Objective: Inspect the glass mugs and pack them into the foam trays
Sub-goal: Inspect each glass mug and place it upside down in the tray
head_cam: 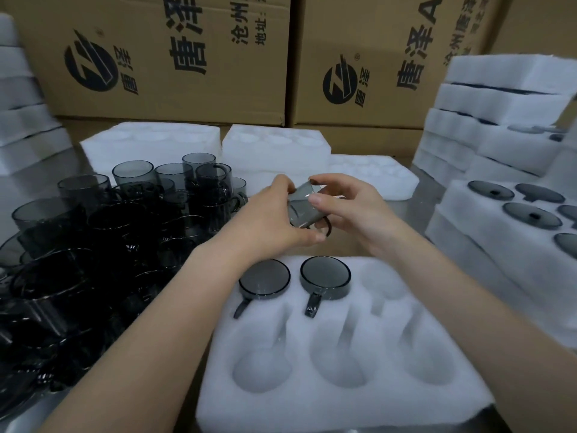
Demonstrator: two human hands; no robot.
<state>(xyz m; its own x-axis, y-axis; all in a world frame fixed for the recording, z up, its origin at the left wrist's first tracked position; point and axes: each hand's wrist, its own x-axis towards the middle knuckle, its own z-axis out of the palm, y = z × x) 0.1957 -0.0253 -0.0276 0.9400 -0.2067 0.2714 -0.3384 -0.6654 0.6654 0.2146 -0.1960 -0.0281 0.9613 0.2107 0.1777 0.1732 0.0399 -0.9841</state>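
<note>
A smoky grey glass mug [304, 205] is held up between both hands above the table, tilted on its side. My left hand [274, 218] grips it from the left, and my right hand [346, 204] pinches its rim and far side, with the handle near the palm. Below them lies a white foam tray [337, 398] with six pockets. Two mugs sit upside down in its back row, one at the left [264, 279] and one in the middle [324, 275]. The other pockets hold nothing.
A crowd of several dark glass mugs [103, 232] fills the table's left side. Foam trays [274, 145] lie behind. A filled foam tray [487, 220] and stacked trays [499, 120] stand on the right; printed cardboard boxes [156, 57] wall off the back.
</note>
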